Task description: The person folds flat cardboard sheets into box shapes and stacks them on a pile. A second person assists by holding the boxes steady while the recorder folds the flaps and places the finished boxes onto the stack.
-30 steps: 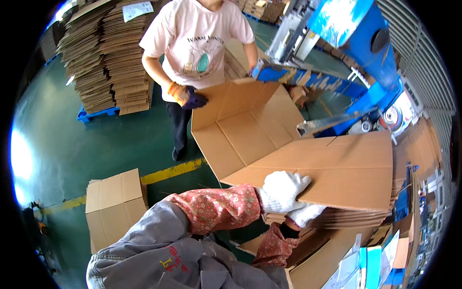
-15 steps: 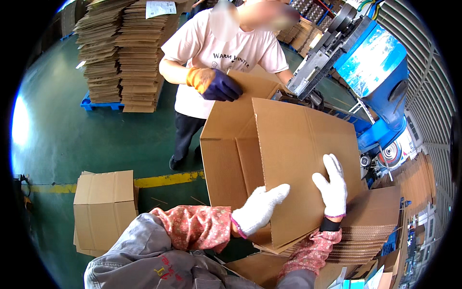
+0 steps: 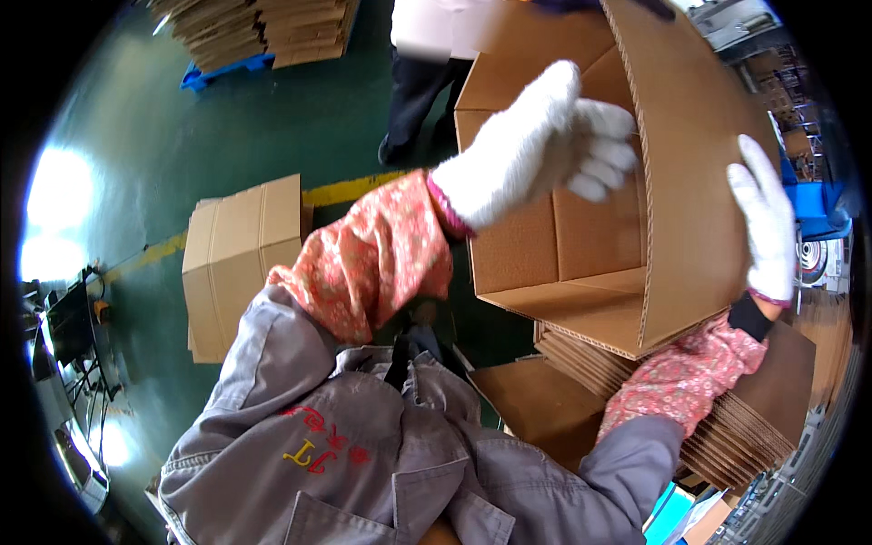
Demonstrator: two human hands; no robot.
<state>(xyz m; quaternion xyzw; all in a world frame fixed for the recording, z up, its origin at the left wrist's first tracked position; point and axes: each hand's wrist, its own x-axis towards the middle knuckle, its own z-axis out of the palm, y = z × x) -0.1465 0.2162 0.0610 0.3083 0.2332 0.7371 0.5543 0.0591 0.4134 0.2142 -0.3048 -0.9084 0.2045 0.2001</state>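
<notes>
left hand (image 3: pixel 545 145): white glove, fingers curled loosely at the rim of the one opened cardboard box (image 3: pixel 627 182), grip unclear | right hand (image 3: pixel 767 222): white glove, flat and spread on the box's outer wall | box: raised at chest height between both hands | below: one stack of flat cardboard sheets (image 3: pixel 754 427) | floor: one folded carton (image 3: pixel 241 259), one pallet stack (image 3: pixel 263 32) | one other person (image 3: pixel 422 64) behind the box
</notes>
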